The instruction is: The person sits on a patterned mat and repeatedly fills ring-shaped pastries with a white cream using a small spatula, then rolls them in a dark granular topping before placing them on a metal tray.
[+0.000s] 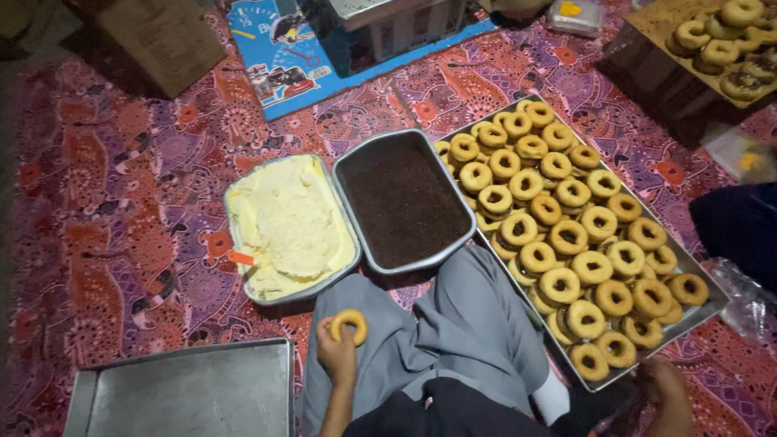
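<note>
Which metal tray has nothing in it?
The flat tray at bottom left, beside the left hand. The others hold cream, brown sprinkles or doughnuts.

Just left of the fingers point(338, 340) lies a dull, brushed metal tray point(186, 392); beyond them, rough dark sprinkles point(402, 198), glossy cream point(287, 222) and patterned cloth mat point(121, 202).

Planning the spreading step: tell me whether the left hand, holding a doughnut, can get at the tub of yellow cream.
Probably yes: the left hand with the doughnut sits just below the cream tub, whose top is open, with nothing between.
</note>
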